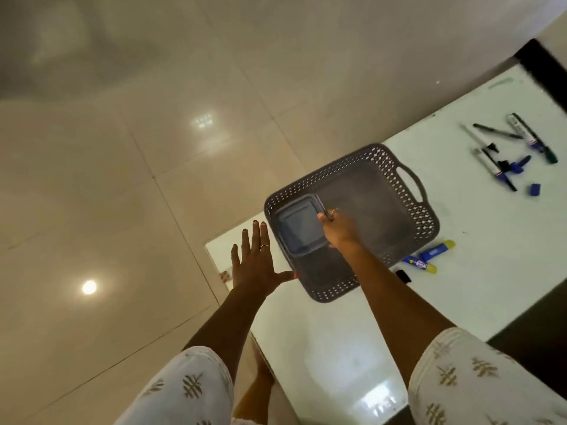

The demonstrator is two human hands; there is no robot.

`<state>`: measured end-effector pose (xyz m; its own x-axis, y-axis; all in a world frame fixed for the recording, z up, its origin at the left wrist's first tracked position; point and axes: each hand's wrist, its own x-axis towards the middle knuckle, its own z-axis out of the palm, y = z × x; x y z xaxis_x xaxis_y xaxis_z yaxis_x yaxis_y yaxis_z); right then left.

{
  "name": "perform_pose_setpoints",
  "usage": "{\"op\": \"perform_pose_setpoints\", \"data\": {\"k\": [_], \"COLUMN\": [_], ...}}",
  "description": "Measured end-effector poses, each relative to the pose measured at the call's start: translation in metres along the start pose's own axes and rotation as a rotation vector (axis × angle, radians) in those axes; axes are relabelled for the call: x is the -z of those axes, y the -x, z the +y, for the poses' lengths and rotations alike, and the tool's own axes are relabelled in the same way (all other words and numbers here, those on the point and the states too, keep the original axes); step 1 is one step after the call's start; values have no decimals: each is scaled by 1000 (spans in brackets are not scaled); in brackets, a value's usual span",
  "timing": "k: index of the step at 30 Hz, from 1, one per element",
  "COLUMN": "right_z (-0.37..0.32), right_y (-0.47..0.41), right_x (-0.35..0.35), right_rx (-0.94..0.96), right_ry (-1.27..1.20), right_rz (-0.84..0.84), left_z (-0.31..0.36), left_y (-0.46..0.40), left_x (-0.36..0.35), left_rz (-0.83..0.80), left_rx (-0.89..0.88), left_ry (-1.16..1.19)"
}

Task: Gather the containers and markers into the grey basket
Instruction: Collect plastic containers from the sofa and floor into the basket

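The grey basket (395,167) with perforated walls sits on the white table (478,271). Inside its left part lies a square grey-blue container (299,225). My right hand (337,228) reaches into the basket and grips the container's right edge. My left hand (256,262) is spread flat with straight fingers beside the basket's left wall, thumb touching its corner. Several markers and pens (515,148) lie scattered at the table's far right, with a loose blue cap (534,189). Two blue-and-yellow markers (429,254) lie just right of the basket.
A small black cap (403,276) lies near my right forearm. The table's left edge (214,265) drops to a glossy tiled floor (122,179). A dark frame (546,65) borders the table at the far right.
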<state>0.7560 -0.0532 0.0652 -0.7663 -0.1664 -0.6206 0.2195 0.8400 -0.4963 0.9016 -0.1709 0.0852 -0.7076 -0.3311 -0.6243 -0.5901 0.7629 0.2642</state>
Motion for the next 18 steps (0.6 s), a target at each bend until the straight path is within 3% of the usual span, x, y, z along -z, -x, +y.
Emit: {"op": "perform_pose_setpoints", "data": {"k": [9,18], "right_z": [-8,-2], "right_y": [-25,-16], "right_x": [-15,-13], "right_rx": [-72,7], "right_ry": [-36,51], "right_rz": [82,-43], "left_z": [-11,-6], "left_y": [-12,-8], "left_x": [-16,-22], "left_rz": [38,50], "left_rx": [-115,-129], "left_ry": [53,60]}}
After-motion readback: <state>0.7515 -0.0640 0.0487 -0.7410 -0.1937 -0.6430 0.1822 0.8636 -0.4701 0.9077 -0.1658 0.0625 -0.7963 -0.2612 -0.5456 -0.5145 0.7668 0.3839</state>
